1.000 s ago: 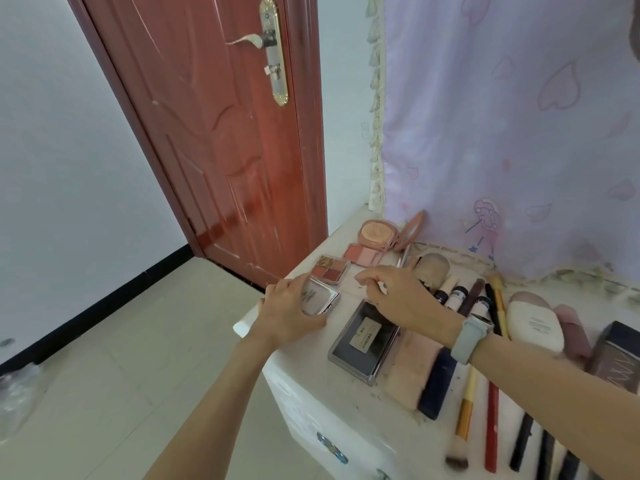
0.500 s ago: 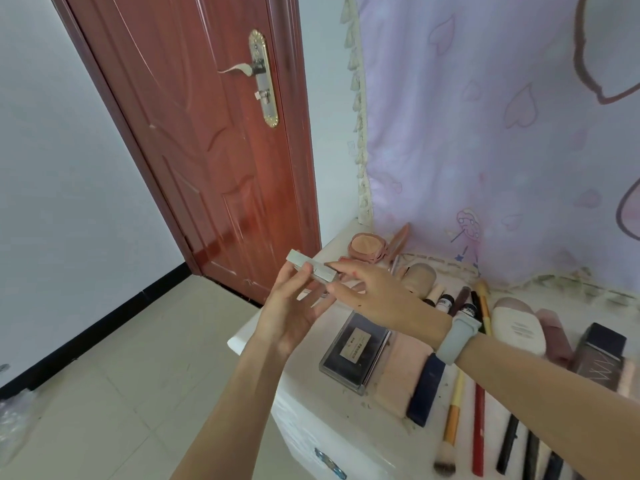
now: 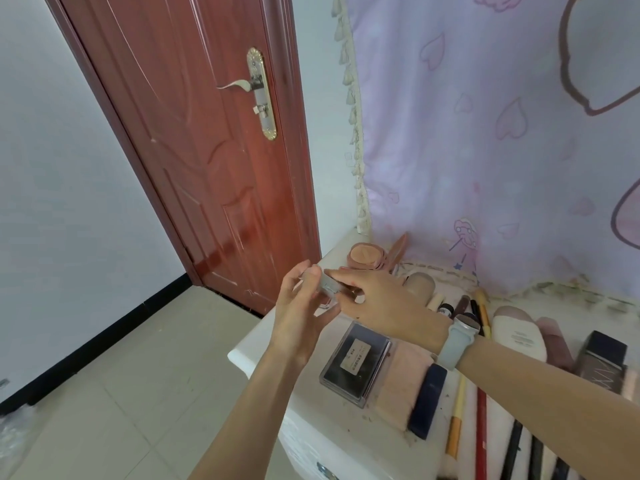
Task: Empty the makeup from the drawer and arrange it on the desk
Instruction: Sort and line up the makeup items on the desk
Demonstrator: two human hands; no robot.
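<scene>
Along the frame's lower right, brushes and pencils [image 3: 478, 424], a black palette [image 3: 356, 362] and tubes already lie in rows on the white surface [image 3: 256, 344], so much looks done. Higher, mid-frame, the left hand [image 3: 298, 317] and right hand [image 3: 384, 303] together pinch a small silver compact [image 3: 327, 285] above the surface, not yet placed; the drawer's contents are out of sight.

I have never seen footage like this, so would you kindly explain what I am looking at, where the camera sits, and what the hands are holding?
There is no machine here: a person wears a camera on the head, looking forward and down at their own bare hands. The left hand and the right hand, which wears a watch, together hold a small silver compact above the white desk. On the desk lie a dark palette, a navy tube, a round pink compact, and brushes and pencils at the right.
</scene>
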